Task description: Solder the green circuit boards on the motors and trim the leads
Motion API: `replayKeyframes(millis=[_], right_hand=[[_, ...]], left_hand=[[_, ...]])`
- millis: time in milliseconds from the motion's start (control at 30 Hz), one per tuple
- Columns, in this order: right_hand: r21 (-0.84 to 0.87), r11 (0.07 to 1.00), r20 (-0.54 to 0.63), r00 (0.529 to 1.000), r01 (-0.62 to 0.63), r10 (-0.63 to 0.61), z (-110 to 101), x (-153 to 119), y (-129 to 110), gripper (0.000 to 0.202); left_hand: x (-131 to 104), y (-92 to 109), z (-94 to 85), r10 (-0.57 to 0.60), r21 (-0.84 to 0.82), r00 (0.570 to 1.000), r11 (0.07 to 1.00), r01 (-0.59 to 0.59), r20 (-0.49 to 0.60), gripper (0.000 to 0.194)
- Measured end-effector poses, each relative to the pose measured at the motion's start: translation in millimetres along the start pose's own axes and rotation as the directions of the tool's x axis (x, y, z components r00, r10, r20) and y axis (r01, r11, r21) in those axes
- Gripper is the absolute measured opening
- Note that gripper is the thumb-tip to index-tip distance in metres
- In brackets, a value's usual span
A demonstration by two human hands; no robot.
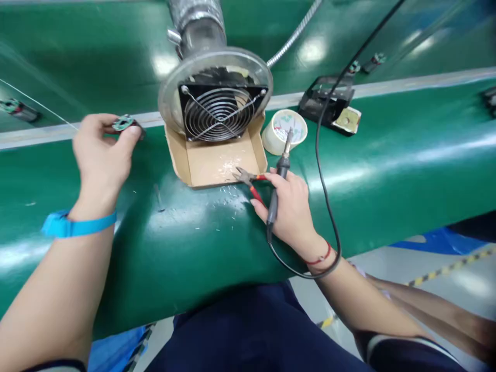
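A small motor-like part with a green round board (pixel 123 123) is pinched between the thumb and fingers of my left hand (pixel 104 150), near the back edge of the green mat. My right hand (pixel 290 206) holds red-handled cutters (pixel 245 176), jaws apart over the front edge of a cardboard tray (pixel 220 155). The same hand also has a soldering iron (pixel 278 194) across it, tip pointing up and away over a white round tub (pixel 284 132). Small bright clippings lie in the tray and on the mat before it.
A fume duct with a fan grille (pixel 220 114) stands behind the tray. The iron's black cable (pixel 323 181) loops at the right. A black soldering-iron stand (pixel 329 103) is at the back right. More small parts (pixel 21 111) lie beyond the pale rail.
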State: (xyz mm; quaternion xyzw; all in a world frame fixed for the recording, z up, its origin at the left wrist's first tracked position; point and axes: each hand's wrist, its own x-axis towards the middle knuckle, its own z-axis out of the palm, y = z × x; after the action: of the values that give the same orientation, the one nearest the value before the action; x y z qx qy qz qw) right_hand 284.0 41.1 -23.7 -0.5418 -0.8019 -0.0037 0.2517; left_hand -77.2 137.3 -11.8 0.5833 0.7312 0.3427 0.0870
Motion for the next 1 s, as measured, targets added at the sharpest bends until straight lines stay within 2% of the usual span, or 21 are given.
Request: replayKeyframes(millis=[33, 67, 200, 267, 333, 367, 433, 533, 600, 667, 733, 800, 900, 1000], right_hand=[[0.026, 1.000, -0.028, 1.000, 0.012, -0.011, 0, 0, 3, 0.042], [0.045, 0.999, -0.059, 0.998, 0.017, -0.015, -1, 0, 7, 0.040], [0.090, 0.996, -0.150, 0.989, 0.014, 0.000, -3, 4, 23, 0.023], [0.135, 0.990, -0.199, 0.977, -0.047, 0.074, 0, 3, 29, 0.023], [0.164, 0.980, -0.218, 0.965, -0.113, 0.148, 4, -2, 35, 0.029], [0.181, 0.971, -0.216, 0.957, -0.155, 0.193, 6, -5, 38, 0.033], [0.235, 0.953, -0.197, 0.950, -0.193, 0.241, 10, -11, 43, 0.035], [0.277, 0.943, -0.186, 0.953, -0.182, 0.239, 13, -14, 47, 0.035], [0.275, 0.949, -0.197, 0.957, -0.154, 0.213, 14, -11, 47, 0.035], [0.266, 0.955, -0.208, 0.959, -0.132, 0.190, 14, -7, 45, 0.033], [0.255, 0.958, -0.220, 0.957, -0.130, 0.188, 15, -4, 44, 0.032], [0.258, 0.955, -0.224, 0.953, -0.144, 0.204, 17, -2, 43, 0.033], [0.301, 0.938, -0.218, 0.946, -0.170, 0.242, 18, -3, 44, 0.032], [0.350, 0.912, -0.199, 0.935, -0.212, 0.294, 19, -6, 45, 0.032]], left_hand=[[16, 3, 8.1, -0.086, 0.032, 0.996, 0.996, 0.086, 0.019, 0.035], [30, 6, 15.7, -0.120, 0.046, 0.992, 0.992, 0.118, 0.029, 0.039], [64, 16, 40.7, -0.127, 0.091, 0.991, 0.988, 0.122, 0.050, 0.042], [73, 12, 46.9, -0.141, 0.116, 0.988, 0.984, 0.133, 0.066, 0.041], [81, 2, 43.7, -0.146, 0.133, 0.987, 0.982, 0.137, 0.062, 0.049], [85, -5, 37.1, -0.152, 0.143, 0.987, 0.979, 0.145, 0.041, 0.055], [94, -25, 13.2, -0.190, 0.172, 0.980, 0.965, 0.196, -0.052, 0.069], [107, -63, -41.5, -0.298, 0.215, 0.919, 0.910, 0.355, -0.257, 0.076], [113, -89, -78.3, -0.339, 0.225, 0.892, 0.883, 0.411, -0.298, 0.069], [116, -110, -105.6, -0.351, 0.243, 0.905, 0.881, 0.406, -0.243, 0.050], [116, -123, -119.5, -0.339, 0.266, 0.922, 0.886, 0.380, -0.188, 0.042], [108, -125, -120.8, -0.321, 0.295, 0.936, 0.889, 0.350, -0.143, 0.041], [79, -111, -106.6, -0.262, 0.337, 0.965, 0.905, 0.258, -0.035, 0.037], [30, -86, -85.4, -0.163, 0.357, 0.983, 0.926, 0.122, 0.085, 0.030]])
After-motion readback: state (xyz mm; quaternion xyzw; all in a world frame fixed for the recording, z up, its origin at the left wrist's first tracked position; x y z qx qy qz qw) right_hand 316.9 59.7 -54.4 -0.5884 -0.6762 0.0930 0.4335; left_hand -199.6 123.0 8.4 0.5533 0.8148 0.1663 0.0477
